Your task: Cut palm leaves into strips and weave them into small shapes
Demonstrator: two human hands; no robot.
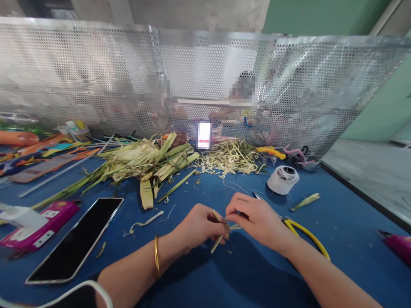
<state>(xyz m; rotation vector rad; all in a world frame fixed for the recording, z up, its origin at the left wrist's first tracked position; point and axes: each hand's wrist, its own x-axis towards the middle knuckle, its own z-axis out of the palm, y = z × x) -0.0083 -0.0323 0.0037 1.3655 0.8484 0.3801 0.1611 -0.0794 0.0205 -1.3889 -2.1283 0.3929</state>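
My left hand (205, 224) is closed on crossed strips of pale green plant leaf (217, 244), whose ends stick out above and below the fingers. My right hand (252, 216) is pinched close beside it, thumb against fingertips, at the strips; what sits in that pinch is too small to make out. Just beyond my right hand lie yellow-handled pliers (308, 237), partly covered by the hand and wrist. A white spool of thread (283, 179) stands behind them, and a short leaf piece (305, 201) rests to its right.
A heap of leaf stalks (138, 164) and a pile of trimmings (233, 158) lie along the perforated metal screen (205, 55). On the left are a phone (77, 239) and a magenta power strip (61, 218). A yellow-handled tool (271, 152) lies at the back right.
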